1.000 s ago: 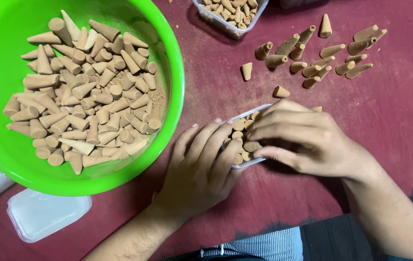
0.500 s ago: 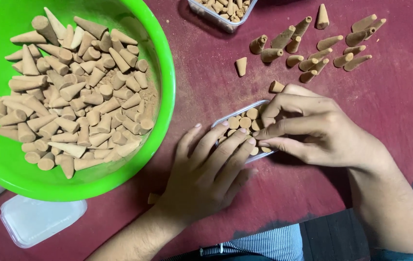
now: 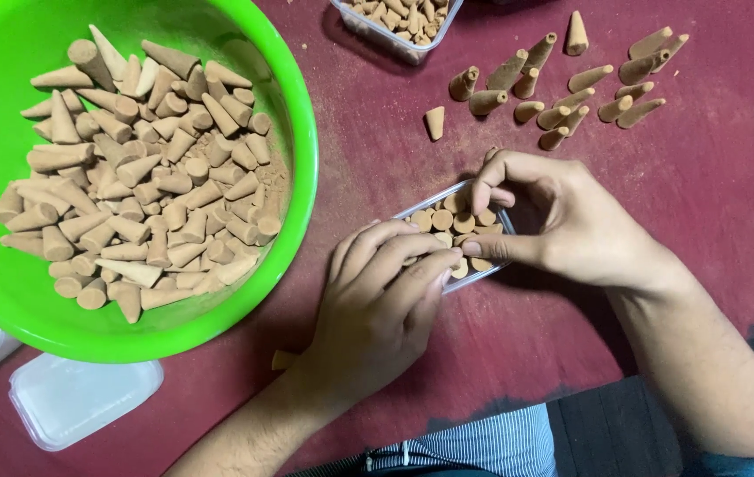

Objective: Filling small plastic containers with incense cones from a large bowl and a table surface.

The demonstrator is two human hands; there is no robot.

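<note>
A small clear plastic box [image 3: 459,196] lies on the dark red table [image 3: 712,185], filled with tan incense cones [image 3: 444,219] standing base up. My left hand [image 3: 381,305] covers the box's left end, its fingers curled together onto the cones and the near rim. My right hand [image 3: 562,221] grips the right end. Its thumb lies along the near edge and its index finger bends down onto the cones at the far edge. The hands hide part of the box.
A big green bowl [image 3: 302,132] heaped with cones fills the upper left. Several loose cones [image 3: 562,93] lie at the upper right, beside a second clear tub [image 3: 394,40] of cones. A clear lid [image 3: 81,397] rests at the lower left. One cone [image 3: 282,359] lies by my left wrist.
My left hand has slid off the box toward me and curled its fingers, so more cones show. My right hand has shifted from covering the box to clasping its right end.
</note>
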